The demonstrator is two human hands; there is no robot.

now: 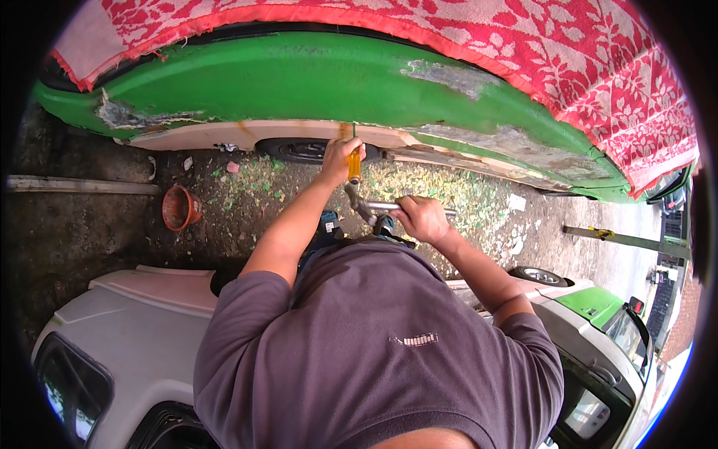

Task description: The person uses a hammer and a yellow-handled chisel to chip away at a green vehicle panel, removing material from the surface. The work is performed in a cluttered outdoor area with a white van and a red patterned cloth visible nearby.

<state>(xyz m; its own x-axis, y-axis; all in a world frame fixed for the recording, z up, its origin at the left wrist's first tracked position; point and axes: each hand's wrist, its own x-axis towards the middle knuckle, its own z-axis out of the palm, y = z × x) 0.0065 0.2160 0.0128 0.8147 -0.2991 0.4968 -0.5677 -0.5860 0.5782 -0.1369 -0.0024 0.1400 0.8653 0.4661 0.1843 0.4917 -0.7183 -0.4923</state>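
My left hand (338,159) is closed round a screwdriver with an amber handle (354,168). The tool's far end meets the lower edge of a green car body (284,78), by the cream sill; its tip is too small to make out. In my right hand (423,218) is the metal shaft of a hammer (385,206). The hammer's head lies just behind the butt of the screwdriver handle, close to it; I cannot tell whether they touch. Bare, scraped patches (516,144) show along the green panel.
Green and yellow paint chips litter the ground (426,185). An orange-brown pot (181,208) lies tipped at left, near a long pale bar (90,185). A red patterned cloth (493,34) covers the car. Another vehicle (142,322) stands close behind me. A pole (636,239) lies at right.
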